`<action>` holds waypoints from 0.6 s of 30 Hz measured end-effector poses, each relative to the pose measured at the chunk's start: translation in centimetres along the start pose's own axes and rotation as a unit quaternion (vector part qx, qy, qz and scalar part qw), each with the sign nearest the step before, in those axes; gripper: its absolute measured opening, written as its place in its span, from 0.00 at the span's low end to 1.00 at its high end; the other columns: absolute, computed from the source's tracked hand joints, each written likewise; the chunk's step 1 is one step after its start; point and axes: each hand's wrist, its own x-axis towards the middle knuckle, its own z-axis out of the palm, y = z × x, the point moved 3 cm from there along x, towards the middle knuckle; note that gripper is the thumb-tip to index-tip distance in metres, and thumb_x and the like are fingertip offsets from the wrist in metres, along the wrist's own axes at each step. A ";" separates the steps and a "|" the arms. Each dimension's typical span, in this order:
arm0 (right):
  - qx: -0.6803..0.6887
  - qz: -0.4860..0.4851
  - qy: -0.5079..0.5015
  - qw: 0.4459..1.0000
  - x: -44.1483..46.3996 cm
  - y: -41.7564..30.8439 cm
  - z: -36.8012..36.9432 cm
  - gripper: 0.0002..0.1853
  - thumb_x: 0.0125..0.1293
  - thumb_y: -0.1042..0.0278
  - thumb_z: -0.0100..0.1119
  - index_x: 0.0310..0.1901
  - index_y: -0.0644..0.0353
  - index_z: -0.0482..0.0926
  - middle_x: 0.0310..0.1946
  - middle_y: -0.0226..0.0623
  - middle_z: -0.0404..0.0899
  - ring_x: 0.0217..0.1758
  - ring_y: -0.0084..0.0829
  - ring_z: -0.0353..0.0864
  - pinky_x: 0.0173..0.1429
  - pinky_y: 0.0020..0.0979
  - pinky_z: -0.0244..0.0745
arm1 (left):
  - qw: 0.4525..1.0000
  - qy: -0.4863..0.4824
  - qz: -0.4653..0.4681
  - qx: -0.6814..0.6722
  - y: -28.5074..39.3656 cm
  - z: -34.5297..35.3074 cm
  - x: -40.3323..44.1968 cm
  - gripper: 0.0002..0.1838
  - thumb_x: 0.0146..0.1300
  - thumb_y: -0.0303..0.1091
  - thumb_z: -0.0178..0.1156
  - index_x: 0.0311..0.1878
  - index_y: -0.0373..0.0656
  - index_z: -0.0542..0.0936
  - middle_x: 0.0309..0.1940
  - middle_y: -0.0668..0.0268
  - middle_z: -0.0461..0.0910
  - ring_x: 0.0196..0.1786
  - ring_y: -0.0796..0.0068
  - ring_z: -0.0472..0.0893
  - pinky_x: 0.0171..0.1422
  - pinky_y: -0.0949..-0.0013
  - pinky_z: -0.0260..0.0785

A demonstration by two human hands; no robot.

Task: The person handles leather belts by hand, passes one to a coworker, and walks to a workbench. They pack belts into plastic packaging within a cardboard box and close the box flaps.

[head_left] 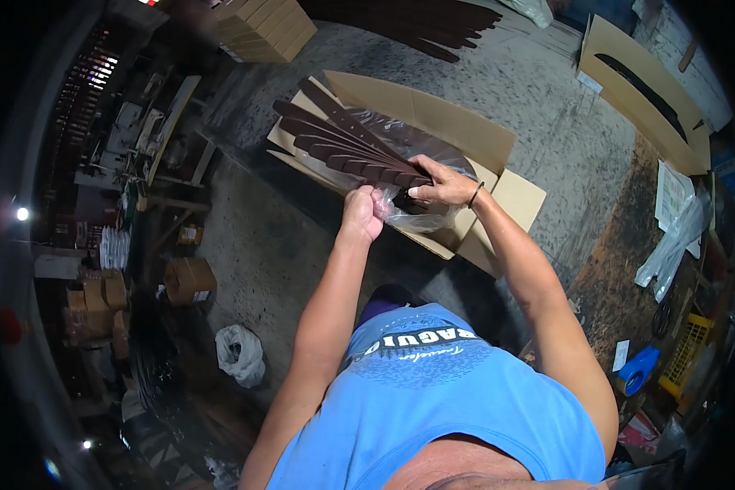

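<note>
My right hand (443,181) is closed around the near end of a bundle of dark brown straps (351,149). They look like leather belts, with rounded tips and rows of small holes, and they fan out toward the far left. My left hand (363,214), in a fist, grips the edge of a clear plastic bag (420,220). The bag lies around the straps' near end and shows again behind them. Both hands are over a long open cardboard box (433,114), its flaps spread outward. Part of the box's inside is hidden by the straps and bag.
More dark straps (416,28) lie on the floor at the far side. A stack of cartons (265,31) stands at the upper left. On the right, a worn bench (600,269) holds plastic bags, a blue tape dispenser (638,371) and a yellow crate (684,355). Cluttered shelves line the left.
</note>
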 end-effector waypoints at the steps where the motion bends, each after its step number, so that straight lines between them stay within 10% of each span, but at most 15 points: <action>1: -0.003 -0.005 0.006 1.000 0.1 0.0 -0.1 0.34 0.57 0.55 0.63 0.60 0.62 0.61 0.50 0.47 0.73 0.54 0.36 0.72 0.58 0.34 0.66 | 0.999 0.029 0.021 0.020 0.2 0.8 -0.9 0.03 0.62 0.26 0.47 0.35 0.42 0.72 0.23 0.71 0.69 0.22 0.80 0.68 0.24 0.76 0.64; 5: -0.038 0.009 0.001 0.999 0.0 0.1 -0.5 0.35 0.56 0.54 0.63 0.61 0.63 0.60 0.52 0.47 0.72 0.55 0.36 0.71 0.57 0.34 0.66 | 0.981 0.069 0.179 0.035 0.8 2.6 -2.9 0.03 0.60 0.30 0.53 0.33 0.43 0.71 0.22 0.71 0.71 0.20 0.81 0.69 0.21 0.78 0.62; 12: -0.039 -0.034 0.037 0.998 -0.9 -0.1 0.1 0.33 0.54 0.59 0.67 0.58 0.60 0.64 0.50 0.36 0.71 0.54 0.28 0.68 0.58 0.31 0.64 | 0.977 -0.075 0.005 0.199 -0.2 3.6 -2.2 0.23 0.50 0.56 0.67 0.29 0.44 0.75 0.19 0.74 0.73 0.17 0.88 0.67 0.18 0.82 0.54; 18: 0.007 -0.036 0.011 0.999 -1.1 -0.2 -0.1 0.36 0.52 0.59 0.67 0.60 0.61 0.62 0.52 0.39 0.70 0.57 0.30 0.68 0.60 0.32 0.63 | 0.974 -0.129 -0.035 0.183 0.7 4.3 -3.3 0.19 0.56 0.49 0.65 0.28 0.41 0.76 0.18 0.75 0.71 0.16 0.88 0.66 0.20 0.82 0.54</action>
